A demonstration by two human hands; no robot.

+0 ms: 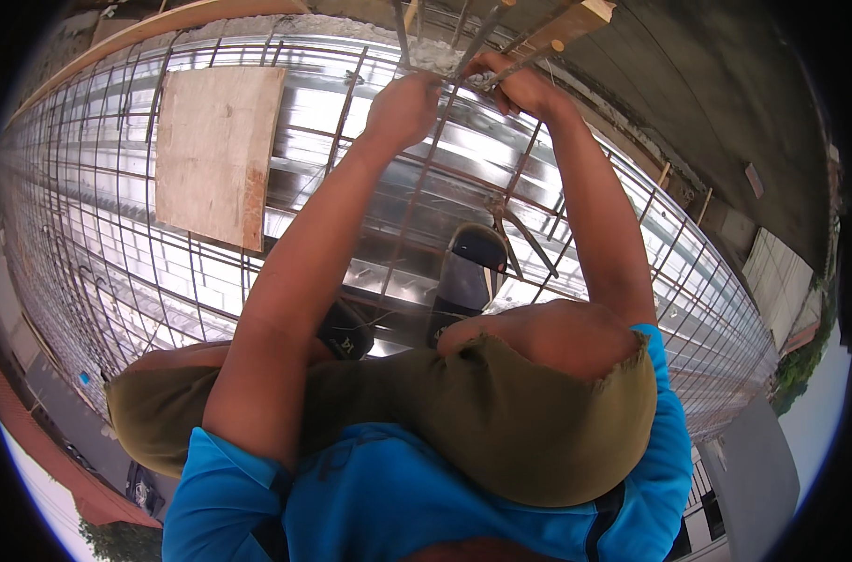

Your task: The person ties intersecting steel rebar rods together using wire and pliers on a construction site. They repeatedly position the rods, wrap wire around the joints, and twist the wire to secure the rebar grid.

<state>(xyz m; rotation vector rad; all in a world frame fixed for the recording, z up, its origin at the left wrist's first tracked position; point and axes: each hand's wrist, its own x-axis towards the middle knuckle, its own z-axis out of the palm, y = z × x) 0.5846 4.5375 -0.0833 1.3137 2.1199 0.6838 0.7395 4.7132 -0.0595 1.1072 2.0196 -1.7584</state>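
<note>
Both arms reach forward to the far side of a rebar mesh (426, 159). My left hand (403, 110) is closed, its fingertips pressed together beside a bar crossing; whatever is in them is too small to make out. Close to its right, my right hand (521, 86) has its fingers curled in at the foot of several upright steel bars (482, 42). What those fingers pinch is hidden. A pair of pincers (524, 234) with dark handles rests on the mesh, beside my slippered foot (473, 262).
Shiny corrugated metal decking (304, 150) lies beneath the mesh. A plywood sheet (218, 155) sits on the bars to the left. Rough concrete (435, 58) surrounds the upright bars, with a wooden board (576, 21) beyond. A grey wall (716, 84) rises at the far right.
</note>
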